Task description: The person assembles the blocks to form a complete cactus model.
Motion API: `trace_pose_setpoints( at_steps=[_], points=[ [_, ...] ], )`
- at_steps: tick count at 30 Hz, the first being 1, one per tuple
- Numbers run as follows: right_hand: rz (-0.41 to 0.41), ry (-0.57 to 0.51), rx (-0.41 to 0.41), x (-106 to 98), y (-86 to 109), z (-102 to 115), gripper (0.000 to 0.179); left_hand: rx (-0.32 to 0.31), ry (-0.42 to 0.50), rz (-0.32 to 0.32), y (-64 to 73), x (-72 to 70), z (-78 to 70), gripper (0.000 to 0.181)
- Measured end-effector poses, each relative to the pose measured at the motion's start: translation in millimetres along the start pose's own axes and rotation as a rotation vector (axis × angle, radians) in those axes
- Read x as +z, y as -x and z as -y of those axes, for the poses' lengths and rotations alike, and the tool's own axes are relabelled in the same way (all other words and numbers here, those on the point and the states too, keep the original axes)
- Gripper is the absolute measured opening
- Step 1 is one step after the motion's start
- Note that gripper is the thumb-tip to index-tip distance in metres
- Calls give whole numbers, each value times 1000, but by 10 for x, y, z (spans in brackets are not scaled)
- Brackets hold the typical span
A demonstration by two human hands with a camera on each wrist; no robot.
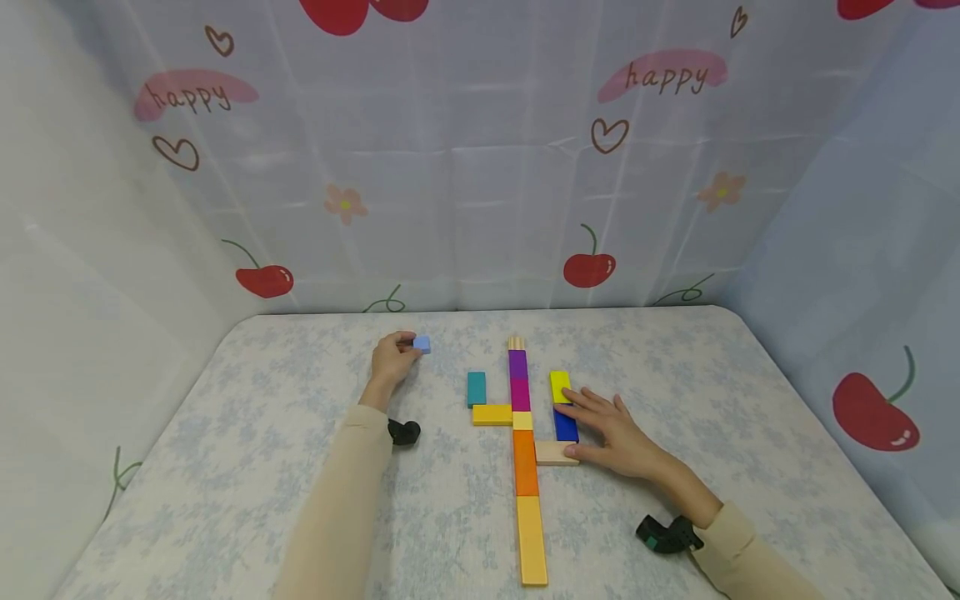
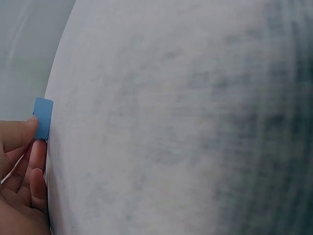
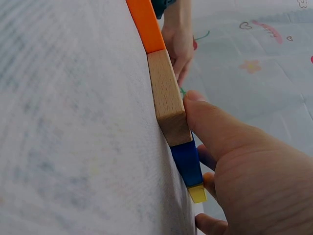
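Note:
My left hand [image 1: 393, 358] pinches a small light blue block [image 1: 422, 344] between thumb and fingers at the far left of the table; the left wrist view shows the same block [image 2: 43, 118] at the fingertips. My right hand [image 1: 615, 433] lies spread over the right side of a layout of flat blocks. Its thumb touches the plain wooden block [image 1: 553, 452], and its fingertips rest at the dark blue block [image 1: 566, 423] and yellow block [image 1: 559, 386]. In the right wrist view the wooden block [image 3: 168, 93] meets the orange block [image 3: 148, 27].
A central column runs from a long tan block [image 1: 532, 542] through orange, pale yellow, magenta and purple blocks [image 1: 518, 364] to thin wooden pieces [image 1: 516, 342]. Left of it lie a yellow-orange block [image 1: 492, 415] and a teal block [image 1: 476, 389]. A printed curtain [image 1: 465, 167] hangs behind the table.

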State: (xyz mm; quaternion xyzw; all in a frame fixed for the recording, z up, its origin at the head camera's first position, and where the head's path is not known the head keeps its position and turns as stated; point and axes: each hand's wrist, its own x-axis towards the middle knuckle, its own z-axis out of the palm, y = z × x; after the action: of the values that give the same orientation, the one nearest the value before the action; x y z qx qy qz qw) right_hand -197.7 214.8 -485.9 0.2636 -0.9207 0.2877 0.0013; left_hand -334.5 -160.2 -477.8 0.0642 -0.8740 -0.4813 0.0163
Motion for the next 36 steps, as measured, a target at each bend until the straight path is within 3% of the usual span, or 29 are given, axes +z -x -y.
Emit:
trace_pose_setpoints(
  at_steps=[11, 18, 28, 36],
  points=[
    [-1, 3, -2, 2, 2, -3, 63, 27, 79, 6, 66, 58, -74, 36],
    [3, 0, -1, 8, 0, -12, 62, 72, 140, 69, 160, 232, -188, 32],
    [8, 0, 13, 16, -9, -11, 63, 120, 141, 164, 312, 451, -351, 29],
    [0, -5, 9, 14, -2, -14, 62, 135, 153, 165, 357, 539, -340, 30]
  ],
)
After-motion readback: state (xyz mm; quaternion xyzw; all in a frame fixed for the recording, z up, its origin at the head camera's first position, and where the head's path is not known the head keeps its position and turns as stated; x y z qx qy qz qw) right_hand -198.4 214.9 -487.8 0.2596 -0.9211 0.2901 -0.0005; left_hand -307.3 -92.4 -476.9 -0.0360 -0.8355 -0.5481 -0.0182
